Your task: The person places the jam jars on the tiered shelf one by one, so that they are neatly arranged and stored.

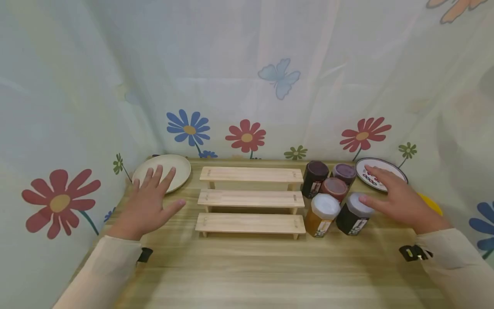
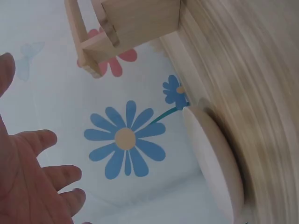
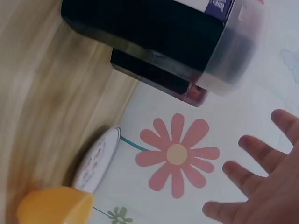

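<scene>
Light wooden table [image 1: 247,266], floral butterfly curtain [image 1: 247,86] round three sides. Left hand [image 1: 148,201] spread wide, empty, near cream round plate [image 1: 181,169]. Right hand [image 1: 397,199] spread, empty, fingertip at dark jar with grey lid [image 1: 353,214].

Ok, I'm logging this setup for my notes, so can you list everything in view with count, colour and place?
Stepped shelf: one, pale wood, three tiers, centre of the table.
Jars: five, clustered right of the shelf; one amber with a white lid, one black with a grey lid, three dark reddish ones behind.
Plain plate: one, cream, back left corner.
Patterned plate: one, white with a dark rim and printed marks, back right corner.
Yellow object: one, mostly hidden behind the right hand; what it is cannot be told.
Table: one, light wood.
Curtain: pale, printed with flowers and butterflies, behind and at both sides.
Left hand: fingers spread, over the table by the plain plate.
Right hand: fingers straight, at the black jar's lid.
</scene>
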{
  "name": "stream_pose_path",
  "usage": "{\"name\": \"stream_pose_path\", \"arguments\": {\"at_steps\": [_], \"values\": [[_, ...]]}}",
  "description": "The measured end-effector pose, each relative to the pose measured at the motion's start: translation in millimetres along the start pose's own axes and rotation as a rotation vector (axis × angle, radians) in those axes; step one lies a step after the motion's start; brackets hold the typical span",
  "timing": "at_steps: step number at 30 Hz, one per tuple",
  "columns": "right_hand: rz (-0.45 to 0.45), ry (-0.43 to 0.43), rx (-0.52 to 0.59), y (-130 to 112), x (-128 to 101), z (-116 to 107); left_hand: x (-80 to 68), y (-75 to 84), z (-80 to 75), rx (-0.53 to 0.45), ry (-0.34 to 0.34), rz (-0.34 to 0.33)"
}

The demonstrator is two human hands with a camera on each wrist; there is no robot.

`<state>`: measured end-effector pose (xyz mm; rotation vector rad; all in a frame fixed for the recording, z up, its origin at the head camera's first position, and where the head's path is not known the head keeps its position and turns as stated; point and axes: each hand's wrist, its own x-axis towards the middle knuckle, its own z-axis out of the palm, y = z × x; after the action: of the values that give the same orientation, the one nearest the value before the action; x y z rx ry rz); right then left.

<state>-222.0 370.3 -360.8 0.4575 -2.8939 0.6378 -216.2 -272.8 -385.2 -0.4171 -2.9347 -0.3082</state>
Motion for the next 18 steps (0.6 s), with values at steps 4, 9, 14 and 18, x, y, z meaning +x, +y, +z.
{"name": "stream_pose_path", "arguments": {"at_steps": [4,9,14,18], "values": [[0.021,-0.010,0.100,1.8,-4.3,4.4,3.1,2.3,4.2,-0.090,0.021,0.030],[0.052,-0.051,0.157,0.3,-8.7,8.9,6.0,6.8,10.1,-0.199,0.064,0.056],[0.009,-0.048,0.217,2.0,-12.5,16.6,11.0,10.1,21.0,-0.325,0.088,0.050],[0.002,-0.053,0.231,4.2,-15.2,22.3,16.1,14.8,27.3,-0.415,0.106,0.040]]}}
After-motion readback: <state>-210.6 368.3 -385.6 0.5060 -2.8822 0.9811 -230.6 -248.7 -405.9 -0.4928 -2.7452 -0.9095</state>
